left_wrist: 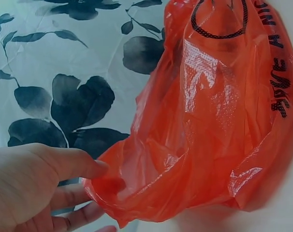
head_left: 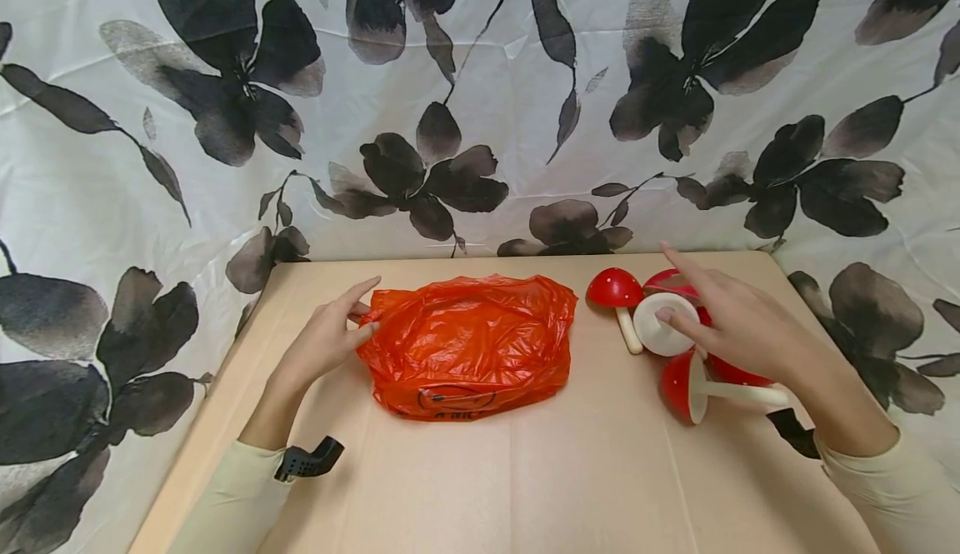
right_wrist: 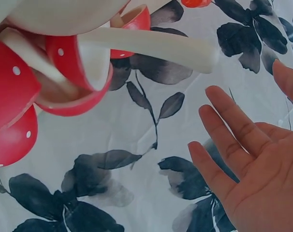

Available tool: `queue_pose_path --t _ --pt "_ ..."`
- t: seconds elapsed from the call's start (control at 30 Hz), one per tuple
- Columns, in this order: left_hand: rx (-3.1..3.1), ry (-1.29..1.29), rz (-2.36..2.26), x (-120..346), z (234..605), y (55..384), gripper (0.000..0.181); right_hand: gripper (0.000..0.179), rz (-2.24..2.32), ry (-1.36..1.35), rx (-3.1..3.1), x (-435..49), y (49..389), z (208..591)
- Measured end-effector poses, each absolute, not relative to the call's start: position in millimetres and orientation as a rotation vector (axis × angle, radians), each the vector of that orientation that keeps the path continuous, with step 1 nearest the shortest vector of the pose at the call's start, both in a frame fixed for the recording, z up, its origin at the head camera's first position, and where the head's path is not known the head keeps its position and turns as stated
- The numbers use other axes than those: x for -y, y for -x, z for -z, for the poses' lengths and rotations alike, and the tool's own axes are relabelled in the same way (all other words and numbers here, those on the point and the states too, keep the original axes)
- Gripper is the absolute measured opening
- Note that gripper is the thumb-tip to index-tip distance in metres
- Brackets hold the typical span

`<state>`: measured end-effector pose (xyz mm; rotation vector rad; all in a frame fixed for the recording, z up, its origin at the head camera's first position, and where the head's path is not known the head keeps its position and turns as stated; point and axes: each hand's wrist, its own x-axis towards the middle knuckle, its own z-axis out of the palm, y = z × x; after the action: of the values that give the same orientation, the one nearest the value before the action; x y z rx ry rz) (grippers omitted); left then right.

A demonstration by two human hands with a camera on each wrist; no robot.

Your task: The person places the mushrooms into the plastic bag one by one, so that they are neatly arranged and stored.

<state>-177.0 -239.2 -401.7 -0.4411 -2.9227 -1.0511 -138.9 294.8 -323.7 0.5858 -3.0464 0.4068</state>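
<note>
An orange-red plastic bag [head_left: 472, 346] with black print lies on the table, its mouth partly visible in the left wrist view. My left hand [head_left: 318, 341] is at the bag's left end, pinching the edge of the thin plastic between thumb and fingers [left_wrist: 71, 198]. Several toy mushrooms [head_left: 615, 289] with red, white-dotted caps and pale stems are piled right of the bag. Over that pile is my right hand [head_left: 738, 321], fingers spread and straight, and it covers some of the mushrooms. In the right wrist view the palm [right_wrist: 262, 179] holds nothing and a mushroom stem [right_wrist: 161, 48] points toward it.
The light wooden table [head_left: 510, 487] ends at a white cloth [head_left: 525, 104] with dark flowers, which hangs behind and at both sides. A black strap [head_left: 309, 459] sits at the left wrist, and another dark one [head_left: 795, 433] at the right.
</note>
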Motion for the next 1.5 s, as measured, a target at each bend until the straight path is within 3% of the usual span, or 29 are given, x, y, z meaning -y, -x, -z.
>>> queue_pose_path --t 0.2,0.33,0.57,0.9,1.33,1.5 --pt "2.873 0.490 1.059 240 404 178 0.046 0.098 -0.414 -0.548 3.107 -301 140 324" --pt "2.870 0.465 1.070 240 405 178 0.039 0.096 -0.404 -0.552 3.128 -306 142 326" --pt "2.871 0.441 1.084 241 407 178 0.038 0.090 -0.421 -0.586 3.118 -317 149 332" --pt "2.890 0.440 1.152 242 407 178 0.040 0.065 -0.453 -0.613 3.127 -329 156 342" --pt "2.895 0.429 1.174 243 408 178 0.040 0.059 -0.641 -0.723 3.129 -325 166 353" --pt "2.906 0.431 1.157 243 408 178 0.040 0.049 -0.680 -0.682 3.159 -319 168 357"
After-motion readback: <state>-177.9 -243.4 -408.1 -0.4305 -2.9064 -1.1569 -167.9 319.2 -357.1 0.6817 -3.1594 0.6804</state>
